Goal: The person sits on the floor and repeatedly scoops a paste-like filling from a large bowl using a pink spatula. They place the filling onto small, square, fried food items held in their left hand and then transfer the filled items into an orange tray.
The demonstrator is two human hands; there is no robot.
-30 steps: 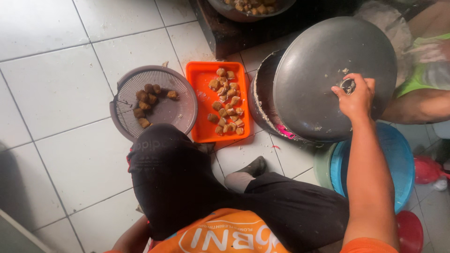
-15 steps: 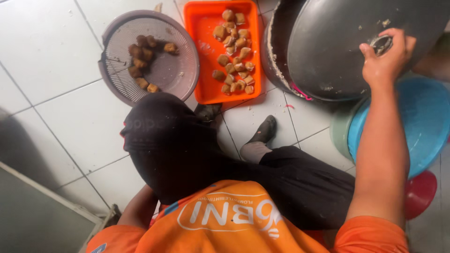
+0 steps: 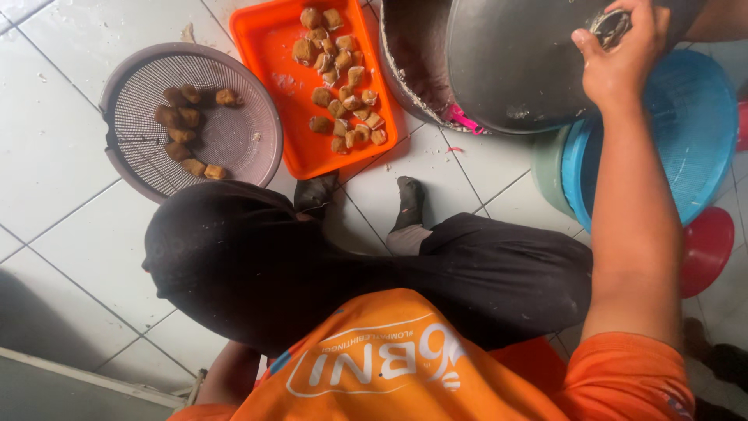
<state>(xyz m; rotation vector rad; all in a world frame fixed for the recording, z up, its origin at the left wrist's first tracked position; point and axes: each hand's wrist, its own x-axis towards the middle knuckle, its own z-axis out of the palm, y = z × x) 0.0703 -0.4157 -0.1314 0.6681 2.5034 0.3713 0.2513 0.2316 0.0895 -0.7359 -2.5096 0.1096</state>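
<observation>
The right hand (image 3: 619, 58) reaches to the upper right of the frame and closes around the knob of a large grey metal lid (image 3: 518, 66), which it holds tilted over the rim of a round metal pot (image 3: 413, 58) at the top centre. The lid's lower edge hangs just above a small pink piece (image 3: 463, 121) at the pot's base. The left hand is out of view at the bottom left, so its state cannot be told. Just left of the pot lies one orange rectangular tray (image 3: 300, 148), its right edge nearly touching the pot wall, carrying roughly twenty brown fried pieces (image 3: 343, 101) in a loose line. Left of the tray, close beside it, sits one round grey mesh strainer (image 3: 241, 140) with about nine of the same brown pieces grouped on its left half. Under the right arm a blue round basin (image 3: 697, 148) rests on a pale green one (image 3: 549, 168), and one red stool edge (image 3: 709, 245) shows below them at the right. White floor tiles (image 3: 54, 132) lie open at the left and in a narrow wedge below tray and pot, bounded by the person's black-clad legs (image 3: 499, 277) and two dark socked feet (image 3: 409, 203)
</observation>
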